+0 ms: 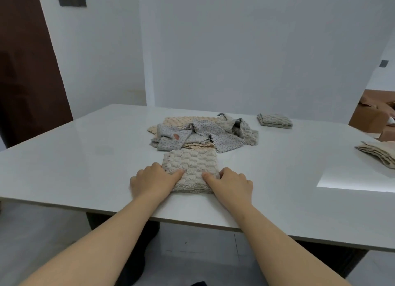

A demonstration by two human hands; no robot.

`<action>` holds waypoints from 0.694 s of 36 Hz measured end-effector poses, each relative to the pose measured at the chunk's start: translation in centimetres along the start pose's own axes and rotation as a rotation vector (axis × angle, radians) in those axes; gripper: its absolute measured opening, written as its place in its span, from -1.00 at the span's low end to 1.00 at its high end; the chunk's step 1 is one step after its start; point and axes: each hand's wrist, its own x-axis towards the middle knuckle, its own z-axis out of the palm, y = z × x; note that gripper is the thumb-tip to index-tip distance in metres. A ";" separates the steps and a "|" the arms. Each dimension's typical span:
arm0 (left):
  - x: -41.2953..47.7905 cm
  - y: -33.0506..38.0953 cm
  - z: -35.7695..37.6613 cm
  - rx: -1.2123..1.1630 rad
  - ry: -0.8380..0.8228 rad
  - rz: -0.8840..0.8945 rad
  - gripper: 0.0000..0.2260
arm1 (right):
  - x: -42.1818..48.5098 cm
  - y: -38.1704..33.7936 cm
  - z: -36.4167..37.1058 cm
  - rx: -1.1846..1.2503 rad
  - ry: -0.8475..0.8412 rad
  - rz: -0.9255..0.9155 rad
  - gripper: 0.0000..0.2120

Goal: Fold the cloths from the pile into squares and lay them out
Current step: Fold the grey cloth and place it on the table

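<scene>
Head view: on the glossy white table (85, 148), the person's left hand (149, 178) and right hand (232, 183) flank a folded beige cloth of thick, knobbly terry (192, 168). It lies close to the near edge, and its far side meets the loose pile of grey dotted and beige cloths (203, 133). Each thumb rests on top of the folded cloth while the other fingers curl in against its side. I read each grip as narrow and closed on a near corner of the cloth, though I cannot tell whether the fingertips reach underneath.

A folded grey-beige square (274, 120) sits well apart at the far right. A stack of folded beige cloths (380, 155) lies at the right edge, with a brown cardboard box (372, 116) beyond it.

From my station, I judge this step to be the last squaring of the fold before the cloth is laid out. To do it well, I would keep both grips level and press the springy layers flat so they do not open. I would check that the edges line up. Then I would lift both sides together, drawing the cloth clear of the pile first so that no loose cloth drags along.
</scene>
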 end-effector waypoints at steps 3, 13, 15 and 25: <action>-0.1 -0.2 -0.6 -0.020 -0.103 0.001 -0.38 | -0.6 0.0 -0.2 0.025 -0.014 -0.017 -0.62; -1.5 -1.3 -1.6 -0.543 -0.275 0.041 -0.57 | -1.8 0.4 -1.0 0.336 -0.021 -0.042 -0.72; -1.7 -1.2 -1.6 -0.655 -0.309 0.068 -0.65 | -1.7 0.4 -1.2 0.514 -0.013 -0.003 -0.74; 0.7 2.7 -2.0 -0.884 -0.344 0.163 -0.59 | 1.6 0.0 -3.1 0.773 0.013 -0.029 -0.76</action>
